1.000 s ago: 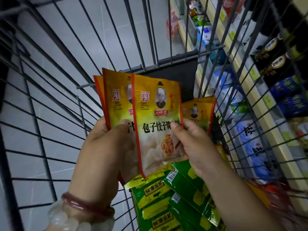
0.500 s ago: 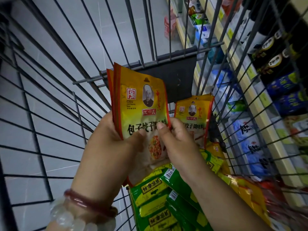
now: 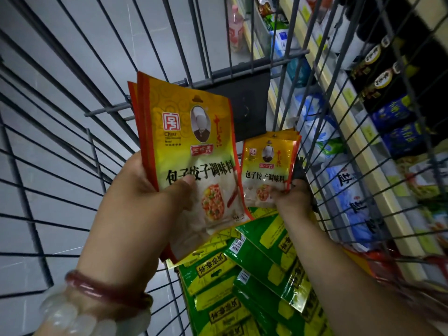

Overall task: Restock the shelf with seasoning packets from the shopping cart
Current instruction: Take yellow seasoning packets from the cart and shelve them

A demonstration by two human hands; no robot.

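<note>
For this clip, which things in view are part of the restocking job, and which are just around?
Part of the job:
- yellow seasoning packets held in left hand
- second yellow bunch in right hand
- green packets
- shopping cart
- shelf

Just around:
- blue salt bags
- dark bottles
- pink bottle

You had two hands in view: your left hand [image 3: 143, 204] gripped one stack of yellow seasoning packets [image 3: 194, 151], at least three by their edges, though the exact number could not be told, and your right hand [image 3: 294, 197] pinched a second, smaller bunch of the same packets [image 3: 266, 166], again several, uncountable. Below them lay green packets [image 3: 244, 282], at least five visible. One wire cart [image 3: 72, 132] held it all. Two bracelets [image 3: 101, 301] circled your left wrist
</note>
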